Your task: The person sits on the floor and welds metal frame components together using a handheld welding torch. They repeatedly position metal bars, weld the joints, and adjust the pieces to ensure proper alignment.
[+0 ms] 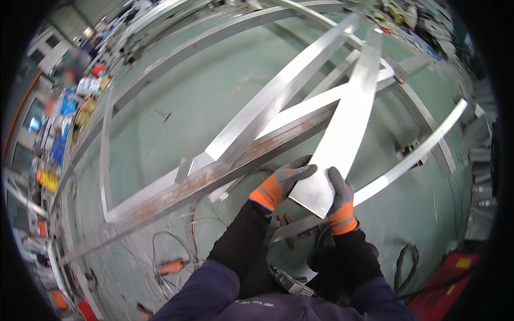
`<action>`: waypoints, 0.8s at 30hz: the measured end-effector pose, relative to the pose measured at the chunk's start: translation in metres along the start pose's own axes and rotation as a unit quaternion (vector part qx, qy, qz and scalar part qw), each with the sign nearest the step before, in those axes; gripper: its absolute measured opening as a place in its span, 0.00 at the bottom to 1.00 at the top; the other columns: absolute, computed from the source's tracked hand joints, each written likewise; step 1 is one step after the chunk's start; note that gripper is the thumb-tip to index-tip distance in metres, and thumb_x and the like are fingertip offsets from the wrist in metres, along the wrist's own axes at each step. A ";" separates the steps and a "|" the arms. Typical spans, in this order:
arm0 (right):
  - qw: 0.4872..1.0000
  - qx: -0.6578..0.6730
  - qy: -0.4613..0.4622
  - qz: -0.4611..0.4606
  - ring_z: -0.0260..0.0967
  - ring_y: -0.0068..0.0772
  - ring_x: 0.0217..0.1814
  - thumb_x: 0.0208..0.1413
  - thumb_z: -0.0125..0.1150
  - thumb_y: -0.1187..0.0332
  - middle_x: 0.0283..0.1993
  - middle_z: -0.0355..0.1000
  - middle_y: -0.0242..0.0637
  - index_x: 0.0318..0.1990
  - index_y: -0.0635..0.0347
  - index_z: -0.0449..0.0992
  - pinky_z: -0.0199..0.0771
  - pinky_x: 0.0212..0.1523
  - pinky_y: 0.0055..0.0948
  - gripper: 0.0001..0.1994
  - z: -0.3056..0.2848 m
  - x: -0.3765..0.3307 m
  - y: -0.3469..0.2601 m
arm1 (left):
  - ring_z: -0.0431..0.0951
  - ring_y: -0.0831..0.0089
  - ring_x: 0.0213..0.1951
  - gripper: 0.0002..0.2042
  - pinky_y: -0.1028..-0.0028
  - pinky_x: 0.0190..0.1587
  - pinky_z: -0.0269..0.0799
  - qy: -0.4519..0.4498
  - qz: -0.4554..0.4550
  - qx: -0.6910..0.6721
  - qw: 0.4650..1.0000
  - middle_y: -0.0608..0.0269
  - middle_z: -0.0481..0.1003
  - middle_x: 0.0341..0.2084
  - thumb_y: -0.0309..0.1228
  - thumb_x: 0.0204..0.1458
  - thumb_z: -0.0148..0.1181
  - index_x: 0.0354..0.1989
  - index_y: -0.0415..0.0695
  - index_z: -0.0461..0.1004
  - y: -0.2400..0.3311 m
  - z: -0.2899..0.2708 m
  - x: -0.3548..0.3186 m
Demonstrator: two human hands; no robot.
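Okay — I see the left hand (282, 184) and right hand (340, 200) each clamped on the near end of a flat metal bar (345, 128), held over the frame (214, 176); fingers underneath are hidden — far end blurs out.

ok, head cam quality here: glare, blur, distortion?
Head view: strong fisheye, the metal frame bows near the black rim; glare on the flat metal bar held by left hand and right hand; left-edge clutter smeared, centre fairly sharp.
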State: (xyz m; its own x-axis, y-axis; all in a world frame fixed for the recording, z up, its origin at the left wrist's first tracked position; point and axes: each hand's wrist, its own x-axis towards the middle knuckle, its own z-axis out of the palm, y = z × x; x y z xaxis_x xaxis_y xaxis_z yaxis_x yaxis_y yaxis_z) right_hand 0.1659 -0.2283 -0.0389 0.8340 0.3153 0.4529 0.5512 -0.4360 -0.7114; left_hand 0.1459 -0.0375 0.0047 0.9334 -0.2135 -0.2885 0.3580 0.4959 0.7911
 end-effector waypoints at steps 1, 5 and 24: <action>0.999 0.027 0.001 0.019 0.77 0.51 0.46 0.55 0.58 0.75 0.47 0.75 0.54 0.53 0.59 0.77 0.79 0.45 0.40 0.17 0.001 -0.008 0.000 | 0.79 0.71 0.47 0.24 0.73 0.49 0.76 -0.004 -0.003 0.038 0.999 0.58 0.77 0.49 0.41 0.60 0.60 0.60 0.40 0.70 0.001 -0.001 0.004; 0.966 0.214 0.021 0.144 0.77 0.49 0.40 0.60 0.53 0.73 0.42 0.76 0.51 0.54 0.59 0.76 0.79 0.38 0.38 0.15 -0.002 -0.028 0.007 | 0.78 0.70 0.48 0.29 0.72 0.50 0.75 -0.042 -0.030 -0.016 0.999 0.56 0.76 0.51 0.42 0.56 0.64 0.63 0.39 0.67 -0.011 0.006 0.002; 0.883 0.450 -0.106 0.081 0.71 0.39 0.54 0.65 0.32 0.35 0.55 0.72 0.44 0.65 0.71 0.60 0.70 0.55 0.38 0.43 -0.059 -0.036 -0.079 | 0.66 0.67 0.61 0.43 0.66 0.63 0.61 -0.038 0.259 0.056 0.964 0.55 0.66 0.62 0.35 0.47 0.66 0.72 0.39 0.52 0.001 0.046 -0.145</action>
State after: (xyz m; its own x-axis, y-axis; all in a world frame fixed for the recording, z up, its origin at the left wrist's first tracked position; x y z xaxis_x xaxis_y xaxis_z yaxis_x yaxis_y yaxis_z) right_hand 0.0940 -0.2550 0.0326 0.8233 0.5026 0.2637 0.1019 0.3262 -0.9398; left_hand 0.0099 -0.0453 0.0719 0.9801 -0.0250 0.1970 -0.1639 0.4588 0.8733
